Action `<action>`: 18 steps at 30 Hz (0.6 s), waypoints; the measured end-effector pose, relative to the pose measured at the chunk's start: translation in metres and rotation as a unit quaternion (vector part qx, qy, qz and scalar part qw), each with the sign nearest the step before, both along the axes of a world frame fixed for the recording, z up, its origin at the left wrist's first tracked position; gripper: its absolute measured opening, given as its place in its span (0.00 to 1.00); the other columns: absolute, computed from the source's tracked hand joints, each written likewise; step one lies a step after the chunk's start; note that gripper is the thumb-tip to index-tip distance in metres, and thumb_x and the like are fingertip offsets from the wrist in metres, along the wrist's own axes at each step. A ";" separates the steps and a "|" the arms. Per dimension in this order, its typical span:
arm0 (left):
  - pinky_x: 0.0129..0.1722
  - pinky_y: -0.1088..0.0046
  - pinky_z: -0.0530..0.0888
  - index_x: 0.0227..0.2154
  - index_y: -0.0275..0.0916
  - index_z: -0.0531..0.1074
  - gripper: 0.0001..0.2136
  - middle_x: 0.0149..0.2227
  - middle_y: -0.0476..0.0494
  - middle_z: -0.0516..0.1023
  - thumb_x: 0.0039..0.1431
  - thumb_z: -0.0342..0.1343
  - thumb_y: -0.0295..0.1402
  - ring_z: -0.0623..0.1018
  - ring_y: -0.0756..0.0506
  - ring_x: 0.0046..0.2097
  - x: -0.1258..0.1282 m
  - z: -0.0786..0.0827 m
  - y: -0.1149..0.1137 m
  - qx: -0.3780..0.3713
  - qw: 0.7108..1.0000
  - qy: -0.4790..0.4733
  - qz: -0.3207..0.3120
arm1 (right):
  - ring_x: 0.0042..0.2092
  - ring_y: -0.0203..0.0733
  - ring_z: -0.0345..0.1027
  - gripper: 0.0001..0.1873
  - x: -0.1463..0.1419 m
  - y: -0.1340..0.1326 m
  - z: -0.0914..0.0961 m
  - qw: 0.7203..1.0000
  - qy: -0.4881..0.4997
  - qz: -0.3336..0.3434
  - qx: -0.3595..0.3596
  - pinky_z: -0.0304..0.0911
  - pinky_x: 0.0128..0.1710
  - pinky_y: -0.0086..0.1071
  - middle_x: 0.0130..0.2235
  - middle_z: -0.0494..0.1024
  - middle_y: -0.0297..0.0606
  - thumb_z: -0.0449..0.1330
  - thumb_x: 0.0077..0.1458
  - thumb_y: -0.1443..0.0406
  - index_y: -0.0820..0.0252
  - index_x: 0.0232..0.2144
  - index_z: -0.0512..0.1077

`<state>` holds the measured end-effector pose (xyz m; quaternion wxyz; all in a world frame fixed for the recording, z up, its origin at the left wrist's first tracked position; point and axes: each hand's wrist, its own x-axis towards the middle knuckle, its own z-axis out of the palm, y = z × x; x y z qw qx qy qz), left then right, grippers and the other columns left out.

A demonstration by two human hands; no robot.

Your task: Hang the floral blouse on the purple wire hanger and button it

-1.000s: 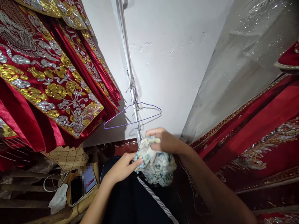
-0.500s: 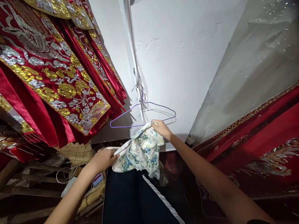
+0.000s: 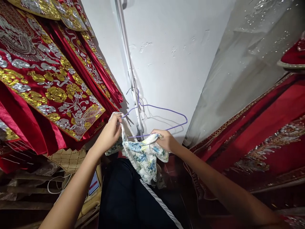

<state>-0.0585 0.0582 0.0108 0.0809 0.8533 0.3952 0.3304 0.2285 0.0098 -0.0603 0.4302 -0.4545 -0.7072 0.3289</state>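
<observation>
A purple wire hanger (image 3: 164, 109) hangs by its hook at a metal pole (image 3: 127, 57) in front of the white wall. One end of the hanger is inside the left shoulder of a floral blouse (image 3: 143, 160), white with blue and yellow flowers. My left hand (image 3: 111, 130) is closed on that shoulder and the hanger's end. With my right hand (image 3: 165, 140) I grip the blouse's other shoulder, just under the hanger's bottom bar. The hanger's right end is bare. Below my hands the blouse droops in folds over dark trousers (image 3: 121, 197).
Red garments with gold and silver embroidery (image 3: 59, 92) hang at the left. More red beaded cloth (image 3: 257, 143) and a sheer glittery fabric (image 3: 228, 73) hang at the right. A phone (image 3: 94, 184) lies low at the left beside a white cable (image 3: 49, 187) and a quilted bag (image 3: 71, 159).
My left hand has risen, bringing the blouse's left shoulder over the hanger's left end. The blouse has spread open below the bar. My right hand still grips the other shoulder.
</observation>
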 end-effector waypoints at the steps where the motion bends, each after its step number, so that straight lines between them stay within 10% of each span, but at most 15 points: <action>1: 0.54 0.62 0.69 0.53 0.40 0.62 0.16 0.52 0.36 0.73 0.62 0.45 0.26 0.73 0.39 0.56 0.004 0.000 0.004 0.000 1.000 0.004 0.008 | 0.29 0.39 0.62 0.10 0.002 -0.003 0.003 1.000 -0.001 -0.002 0.008 0.57 0.28 0.30 0.27 0.74 0.35 0.55 0.51 0.65 0.59 0.32 0.76; 10: 0.44 0.67 0.71 0.43 0.39 0.71 0.15 0.38 0.40 0.73 0.60 0.42 0.22 0.74 0.42 0.39 0.006 -0.005 0.027 0.032 0.996 0.082 0.019 | 0.25 0.39 0.62 0.49 0.083 0.016 0.031 0.934 -0.061 -0.318 0.150 0.59 0.28 0.32 0.28 0.76 0.35 0.60 0.45 0.67 0.60 0.70 0.52; 13: 0.49 0.64 0.71 0.42 0.39 0.73 0.15 0.43 0.37 0.70 0.60 0.43 0.23 0.73 0.41 0.45 0.007 -0.006 0.031 0.050 0.995 0.082 0.021 | 0.25 0.38 0.61 0.41 0.104 0.018 0.037 0.942 -0.125 -0.289 0.120 0.58 0.27 0.32 0.24 0.72 0.32 0.62 0.46 0.64 0.62 0.64 0.64; 18: 0.59 0.58 0.66 0.44 0.39 0.74 0.12 0.52 0.36 0.66 0.64 0.48 0.32 0.71 0.38 0.54 -0.006 -0.013 0.037 0.076 0.994 0.004 0.074 | 0.27 0.38 0.65 0.12 0.116 0.009 0.067 0.974 -0.156 -0.158 0.038 0.56 0.26 0.31 0.25 0.74 0.36 0.62 0.53 0.59 0.61 0.28 0.79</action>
